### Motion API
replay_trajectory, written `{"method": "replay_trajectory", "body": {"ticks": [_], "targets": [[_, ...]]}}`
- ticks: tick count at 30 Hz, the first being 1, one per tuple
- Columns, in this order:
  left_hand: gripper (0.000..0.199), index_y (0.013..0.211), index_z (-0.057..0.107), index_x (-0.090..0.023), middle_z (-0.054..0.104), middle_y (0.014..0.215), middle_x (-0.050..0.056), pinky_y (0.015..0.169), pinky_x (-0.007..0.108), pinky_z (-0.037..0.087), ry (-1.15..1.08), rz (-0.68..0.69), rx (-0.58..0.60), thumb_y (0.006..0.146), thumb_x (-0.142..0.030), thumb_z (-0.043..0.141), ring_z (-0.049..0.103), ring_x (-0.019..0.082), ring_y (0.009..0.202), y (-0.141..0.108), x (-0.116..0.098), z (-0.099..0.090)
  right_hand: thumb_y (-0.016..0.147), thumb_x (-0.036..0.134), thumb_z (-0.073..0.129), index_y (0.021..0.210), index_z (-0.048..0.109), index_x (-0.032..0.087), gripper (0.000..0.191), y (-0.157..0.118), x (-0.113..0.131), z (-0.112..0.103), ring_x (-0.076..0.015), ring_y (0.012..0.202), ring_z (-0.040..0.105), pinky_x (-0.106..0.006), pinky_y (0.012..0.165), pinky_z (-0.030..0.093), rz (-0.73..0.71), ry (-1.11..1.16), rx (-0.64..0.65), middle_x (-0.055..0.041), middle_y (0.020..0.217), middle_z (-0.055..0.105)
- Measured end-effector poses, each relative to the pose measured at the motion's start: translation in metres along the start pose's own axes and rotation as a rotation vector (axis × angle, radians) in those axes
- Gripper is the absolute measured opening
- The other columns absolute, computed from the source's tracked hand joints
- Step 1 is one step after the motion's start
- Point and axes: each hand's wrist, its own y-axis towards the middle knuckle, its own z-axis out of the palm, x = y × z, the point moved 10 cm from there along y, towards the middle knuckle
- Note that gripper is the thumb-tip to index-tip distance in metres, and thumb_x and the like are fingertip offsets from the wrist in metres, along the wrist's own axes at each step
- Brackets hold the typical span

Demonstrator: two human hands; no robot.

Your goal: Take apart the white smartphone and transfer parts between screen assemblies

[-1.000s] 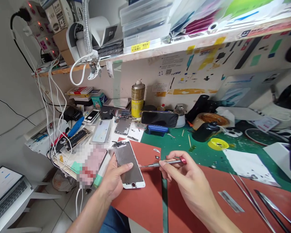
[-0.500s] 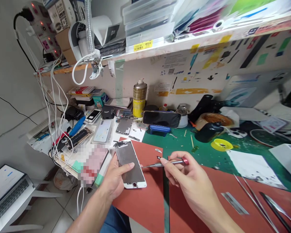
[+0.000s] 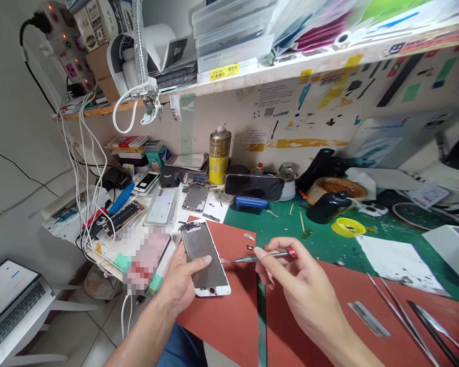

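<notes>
Screen in one hand, screwdriver in the other

From here I see my left hand [image 3: 181, 278] gripping the white-edged phone screen [image 3: 205, 260] over the near red mat [image 3: 237, 311], thumb on its face. My right hand [image 3: 290, 270] pinches the screwdriver [image 3: 270, 256], its tip at the screen's right edge. Tweezers [image 3: 403, 321] lie on the right.

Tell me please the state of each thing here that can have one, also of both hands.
Left hand, closed on the screen panel
Screen panel, held, grey side up
Right hand, closed on the metal tool
Metal tool, tip at screen panel edge
Laptop, open, screen lit
Phone on blue stand, dark
Power tower, red lights on
Tweezers, lying, tips apart
</notes>
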Motion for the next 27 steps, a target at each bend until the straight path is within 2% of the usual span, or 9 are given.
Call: {"method": "replay_trajectory", "body": {"ticks": [5,9,13,18,22,27], "targets": [[0.073,0.129,0.059,-0.018,0.076,0.115,0.014,0.08,0.041,0.063,0.005,-0.021,-0.031,0.066,-0.022,0.096,0.077,0.033,0.1,-0.0005,0.0007,-0.0015,0.084,0.06,0.084,0.095,0.052,0.026,0.048,-0.0005,-0.0046,-0.001,-0.0112,0.048,0.047,-0.021,0.044,0.038,0.041,0.005,-0.008,0.0048,0.058,0.06],[0.074,0.129,0.059,-0.019,0.076,0.112,0.012,0.08,0.041,0.063,0.005,-0.02,-0.035,0.066,-0.021,0.097,0.076,0.032,0.101,-0.0005,0.0,-0.0021,0.084,0.06,0.083,0.096,0.054,0.025,0.047,-0.0012,-0.0007,-0.0003,-0.0129,0.052,0.053,-0.022,0.048,0.043,0.011,0.004,-0.001,0.002,0.063,0.065],[0.075,0.13,0.059,-0.019,0.076,0.111,0.011,0.081,0.042,0.063,-0.001,-0.027,-0.04,0.065,-0.022,0.097,0.076,0.033,0.1,-0.0001,0.0007,-0.0028,0.084,0.061,0.082,0.094,0.053,0.026,0.047,-0.001,-0.0027,-0.0022,-0.0113,0.048,0.048,-0.021,0.045,0.04,0.035,0.005,-0.02,0.0043,0.058,0.06],[0.073,0.128,0.06,-0.019,0.077,0.111,0.012,0.084,0.042,0.063,0.005,-0.025,-0.034,0.065,-0.022,0.097,0.077,0.034,0.101,-0.0003,0.0009,-0.0016,0.083,0.061,0.084,0.095,0.054,0.026,0.048,-0.0007,-0.0016,-0.0015,-0.0136,0.053,0.054,-0.023,0.048,0.045,0.019,0.004,-0.01,0.002,0.064,0.065],[0.072,0.129,0.059,-0.019,0.077,0.11,0.012,0.084,0.04,0.062,0.002,-0.018,-0.017,0.068,-0.024,0.096,0.078,0.034,0.102,-0.0006,0.0012,-0.0008,0.084,0.061,0.083,0.094,0.052,0.026,0.048,-0.001,-0.0039,-0.002,-0.0111,0.048,0.048,-0.021,0.044,0.039,0.042,-0.003,-0.018,0.0045,0.058,0.06],[0.071,0.128,0.059,-0.019,0.077,0.113,0.012,0.084,0.041,0.062,0.009,-0.016,-0.011,0.068,-0.024,0.096,0.078,0.034,0.102,-0.0005,0.001,-0.0005,0.084,0.06,0.083,0.096,0.054,0.025,0.047,-0.001,-0.0018,-0.0033,-0.0143,0.053,0.056,-0.024,0.048,0.045,0.017,-0.008,-0.021,0.0009,0.065,0.066]]}}
